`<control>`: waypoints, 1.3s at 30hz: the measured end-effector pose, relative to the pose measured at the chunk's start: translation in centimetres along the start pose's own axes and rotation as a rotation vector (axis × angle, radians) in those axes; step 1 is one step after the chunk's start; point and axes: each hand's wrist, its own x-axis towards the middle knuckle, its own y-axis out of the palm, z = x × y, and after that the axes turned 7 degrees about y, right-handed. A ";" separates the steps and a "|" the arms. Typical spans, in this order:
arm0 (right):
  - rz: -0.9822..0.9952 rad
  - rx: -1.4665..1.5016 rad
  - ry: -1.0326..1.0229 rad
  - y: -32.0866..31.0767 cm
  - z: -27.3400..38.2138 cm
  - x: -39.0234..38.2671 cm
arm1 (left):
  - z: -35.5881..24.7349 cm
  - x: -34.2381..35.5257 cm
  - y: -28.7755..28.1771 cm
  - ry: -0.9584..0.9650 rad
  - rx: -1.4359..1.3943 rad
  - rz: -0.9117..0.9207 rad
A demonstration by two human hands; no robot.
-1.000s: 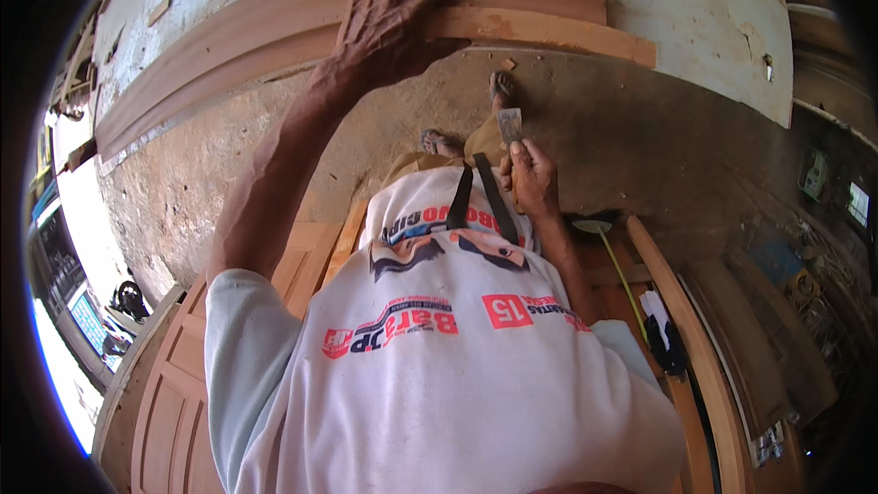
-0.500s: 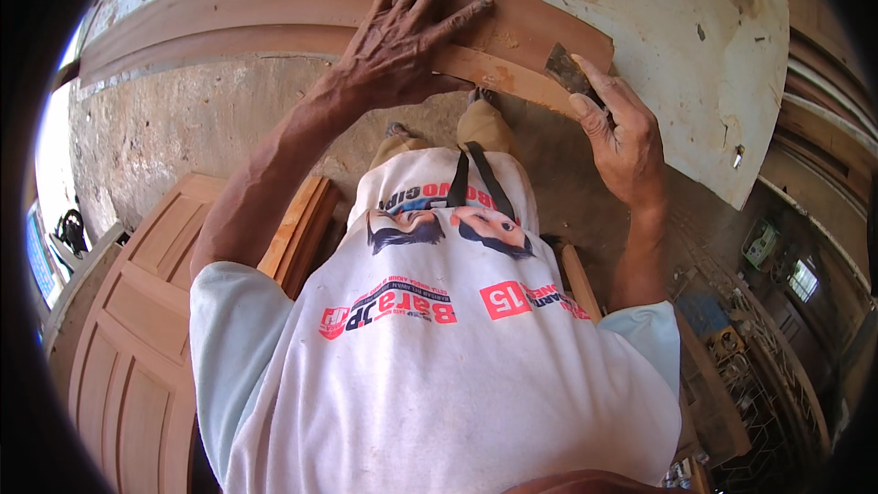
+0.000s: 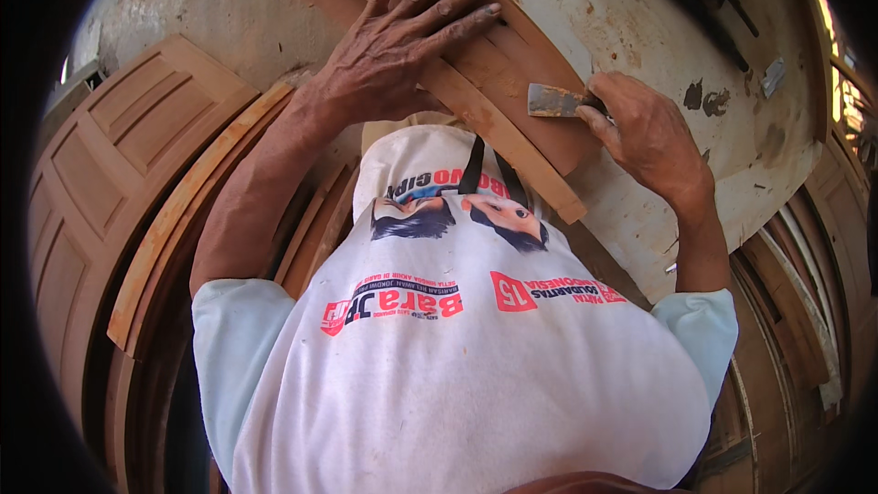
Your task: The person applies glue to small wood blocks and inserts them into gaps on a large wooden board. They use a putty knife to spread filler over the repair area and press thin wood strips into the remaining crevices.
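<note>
My left hand (image 3: 412,32) lies with spread fingers across a long reddish-brown wooden board (image 3: 549,133), its thumb side by the near edge. A raised, lighter strip (image 3: 498,133) runs along that edge, with pale smears and dust near my fingers. In my right hand (image 3: 649,133) is a putty knife, gripped between thumb and fingers. Its flat, stained metal blade (image 3: 551,101) points left over the right part of the board. Whether the blade touches the wood I cannot tell. My right fingers hide most of the handle.
Under the board is a pale, stained worktop (image 3: 658,210). Dark metal bars (image 3: 686,5) lie at its far side. A panelled wooden door (image 3: 119,146) leans at the left, beside long wooden strips (image 3: 183,220). More timber (image 3: 786,311) stands at the right.
The view has turned, so the board now slants down to the right. My right hand has brought the putty knife from the board's end to over its face. My left hand stays on the board.
</note>
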 end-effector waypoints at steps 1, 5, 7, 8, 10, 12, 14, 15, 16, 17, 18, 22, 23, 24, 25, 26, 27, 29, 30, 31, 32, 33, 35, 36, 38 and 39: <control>-0.001 0.028 -0.009 0.6 0.1 0.2 | 0.1 0.2 -0.5 -0.006 -0.038 0.057; -0.081 0.103 -0.043 1.8 2.9 3.0 | 1.5 -0.1 -2.4 -0.012 -0.054 0.153; -0.087 0.112 -0.064 1.2 3.5 4.1 | 1.6 -0.9 -2.3 -0.027 -0.050 0.151; -0.064 0.108 -0.070 0.3 3.4 4.4 | 1.6 -1.2 -2.4 -0.033 -0.073 0.153; -0.006 0.071 -0.107 -1.1 2.8 5.1 | 1.8 -1.5 -2.5 -0.033 -0.081 0.140; 0.069 0.019 -0.168 -1.9 2.5 6.4 | 2.3 -2.2 -2.5 -0.024 -0.055 0.124; 0.118 -0.039 -0.246 -2.3 3.4 7.8 | 2.3 -2.5 -2.6 -0.033 -0.079 0.139; 0.137 -0.054 -0.285 -2.4 3.9 8.8 | 2.5 -2.5 -2.7 -0.037 -0.082 0.147; 0.157 -0.068 -0.325 -2.4 4.4 9.7 | 2.6 -2.6 -2.8 -0.045 -0.096 0.141; 0.161 -0.092 -0.352 -2.4 4.8 10.6 | 2.6 -2.7 -3.0 -0.054 -0.111 0.135; 0.170 -0.113 -0.382 -2.2 5.4 11.5 | 2.6 -3.0 -3.1 -0.067 -0.130 0.130; 0.132 -0.173 -0.424 -1.6 6.7 13.5 | 2.8 -3.5 -3.3 -0.082 -0.151 0.123; 0.120 -0.184 -0.412 -1.5 7.0 13.6 | 2.8 -3.6 -3.3 -0.079 -0.153 0.118; 0.103 -0.195 -0.398 -1.5 7.5 13.8 | 3.0 -3.7 -3.4 -0.073 -0.153 0.113; 0.086 -0.205 -0.384 -1.6 7.8 14.0 | 3.1 -3.9 -3.5 -0.073 -0.160 0.108; 0.096 -0.216 -0.375 -1.7 8.0 14.1 | 3.3 -4.1 -3.5 -0.071 -0.168 0.103; 0.110 -0.228 -0.375 -1.8 7.9 14.2 | 3.2 -4.3 -3.4 -0.078 -0.176 0.096; 0.134 -0.215 -0.391 -1.9 7.6 14.6 | 3.0 -4.5 -3.3 -0.108 -0.180 0.090; 0.139 -0.190 -0.396 -1.9 7.5 14.7 | 3.0 -4.4 -3.4 -0.112 -0.183 0.091; 0.143 -0.164 -0.401 -1.9 7.4 14.8 | 3.2 -4.3 -3.9 -0.107 -0.213 0.127; 0.136 -0.167 -0.401 -1.9 7.5 15.0 | 3.5 -4.2 -4.7 -0.101 -0.244 0.164; 0.132 -0.168 -0.407 -1.8 7.7 15.2 | 3.5 -4.2 -5.2 -0.102 -0.274 0.202; 0.129 -0.164 -0.422 -2.0 8.1 15.4 | 3.3 -4.8 -4.1 -0.092 -0.199 0.130; 0.131 -0.159 -0.432 -2.3 8.2 15.5 | 3.3 -4.9 -3.7 -0.085 -0.161 0.095; 0.122 -0.147 -0.440 -2.3 8.3 15.8 | 3.4 -5.0 -3.9 -0.100 -0.208 0.117; 0.112 -0.143 -0.433 -2.2 8.4 16.0 | 3.4 -4.9 -4.1 -0.101 -0.235 0.126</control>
